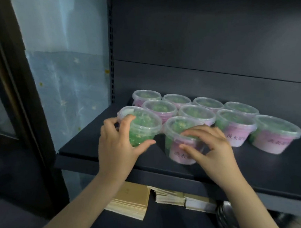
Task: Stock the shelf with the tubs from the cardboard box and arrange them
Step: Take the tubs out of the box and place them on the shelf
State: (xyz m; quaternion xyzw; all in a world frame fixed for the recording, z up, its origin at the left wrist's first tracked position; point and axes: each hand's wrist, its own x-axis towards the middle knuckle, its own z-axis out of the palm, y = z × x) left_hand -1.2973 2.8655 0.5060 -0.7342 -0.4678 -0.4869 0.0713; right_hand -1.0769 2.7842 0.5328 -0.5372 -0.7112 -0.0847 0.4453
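Ten lidded tubs [197, 113] stand on the shelf [249, 165]: four in the back row toward 12 o'clock, four in the middle row, and two in front toward 6 o'clock. Two hands show, the left hand [117, 147] and the right hand [212, 153], each round one front tub. The lower shelf [174, 226] carries three card stacks [129, 201] and one round metal item [227, 220].

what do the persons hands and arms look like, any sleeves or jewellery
The left hand and right hand are bare, and so are the left forearm and right forearm down to the frame's edge. No sleeves, gloves, rings, watch or bracelet show.
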